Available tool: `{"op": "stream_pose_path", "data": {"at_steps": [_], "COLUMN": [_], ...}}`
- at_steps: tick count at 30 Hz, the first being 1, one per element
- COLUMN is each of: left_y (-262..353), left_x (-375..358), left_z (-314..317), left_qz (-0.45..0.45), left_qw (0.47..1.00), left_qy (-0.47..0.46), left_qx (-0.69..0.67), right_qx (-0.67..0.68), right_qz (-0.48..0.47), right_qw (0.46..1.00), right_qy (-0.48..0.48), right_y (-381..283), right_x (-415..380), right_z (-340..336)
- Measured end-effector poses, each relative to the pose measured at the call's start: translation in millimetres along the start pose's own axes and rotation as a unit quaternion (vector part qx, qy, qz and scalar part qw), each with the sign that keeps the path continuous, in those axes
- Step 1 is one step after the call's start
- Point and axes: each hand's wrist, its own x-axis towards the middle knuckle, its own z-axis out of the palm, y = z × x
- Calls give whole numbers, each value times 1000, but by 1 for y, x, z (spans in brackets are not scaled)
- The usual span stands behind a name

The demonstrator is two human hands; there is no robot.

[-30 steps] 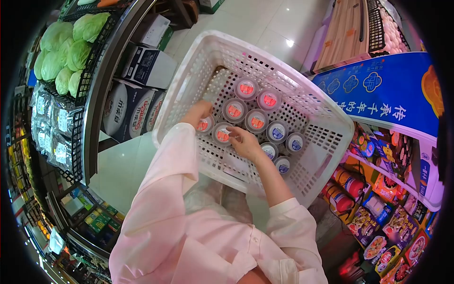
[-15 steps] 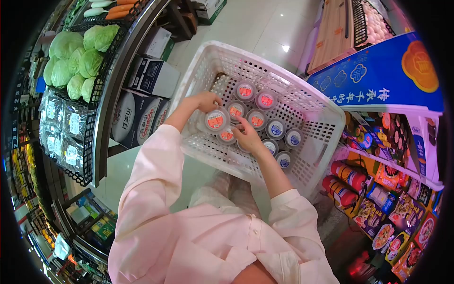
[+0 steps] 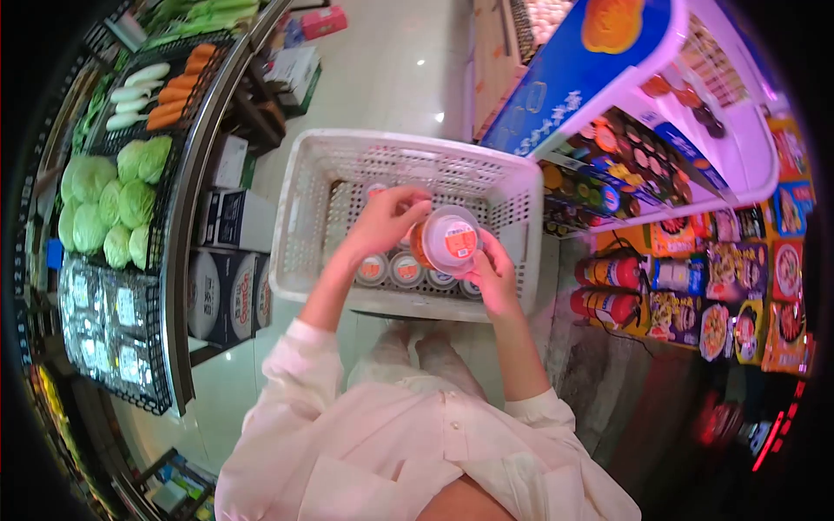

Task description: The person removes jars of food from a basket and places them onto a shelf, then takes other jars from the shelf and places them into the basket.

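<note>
My right hand (image 3: pixel 493 276) grips a round clear plastic tub (image 3: pixel 453 241) with an orange-and-white label on its lid, raised above the basket's contents and tilted towards me. A second tub edge with orange contents seems to show just under it. My left hand (image 3: pixel 388 224) hovers at the tub's left side, its fingers bent and a little apart, with nothing visible in them. Below, in the white perforated basket (image 3: pixel 304 286), stand several similar tubs (image 3: pixel 406 269), partly hidden by my hands.
To the left, a produce shelf holds cabbages (image 3: pixel 135 204), carrots (image 3: pixel 178 91) and white radishes (image 3: pixel 137 94). Cardboard boxes (image 3: pixel 228 295) stand beneath it. On the right are a blue-and-white display stand (image 3: pixel 556 82), fire extinguishers (image 3: pixel 606 306) and packaged foods (image 3: pixel 725 269).
A tub has been lifted in my right hand above the others. My left hand has come off the tubs and moved right beside it. The view has turned and shifted.
</note>
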Motion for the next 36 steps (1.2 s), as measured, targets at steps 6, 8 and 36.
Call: {"op": "stream_pose_path", "data": {"at_steps": [6, 8, 36], "left_y": [36, 55, 203], "left_x": [-49, -60, -54], "left_z": [98, 122, 416], "left_qz": [134, 114, 67], "left_qw": [982, 988, 955], "left_qy": [112, 84, -36], "left_qx": [-74, -63, -286], "right_qx": [44, 55, 22], "right_qz": [-88, -100, -195], "right_qw": [994, 993, 970], "right_qy": [46, 34, 146], "right_y": [-47, -53, -134], "right_x": [-56, -72, -226], "right_z": [-43, -62, -333]}}
